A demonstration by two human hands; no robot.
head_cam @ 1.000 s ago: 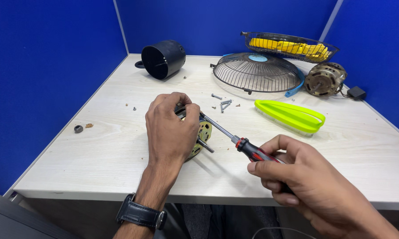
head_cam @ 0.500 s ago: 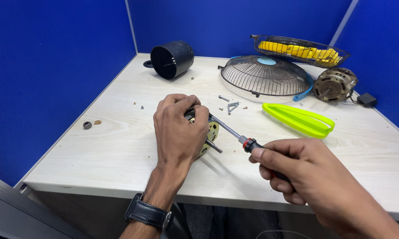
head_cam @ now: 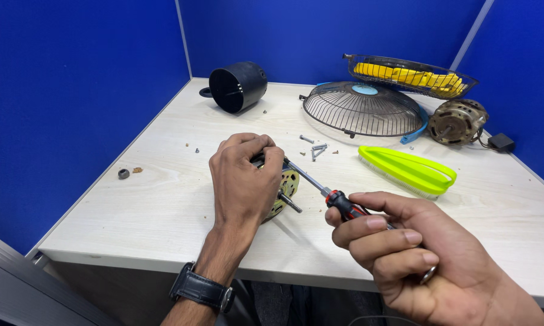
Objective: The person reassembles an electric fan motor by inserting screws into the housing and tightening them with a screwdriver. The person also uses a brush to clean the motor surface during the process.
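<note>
Blue partition walls bound the pale surface (head_cam: 163, 199) on the left, rear and right; its near edge runs just beneath both hands. Bare room lies left of the left hand (head_cam: 243, 178), broken only by a small nut (head_cam: 123, 174) near the left edge. Toward the rear stand a black housing (head_cam: 238, 86), a wire guard (head_cam: 362, 107), a second motor (head_cam: 459, 121), and a green brush (head_cam: 407, 169); loose screws (head_cam: 314, 148) lie just behind the work. The left grip closes over a brass-coloured motor (head_cam: 287, 187), shaft pointing toward the viewer, near the surface's centre-front. The right hand (head_cam: 416, 259) grips a red-and-black screwdriver (head_cam: 338, 202), tip at the motor.
</note>
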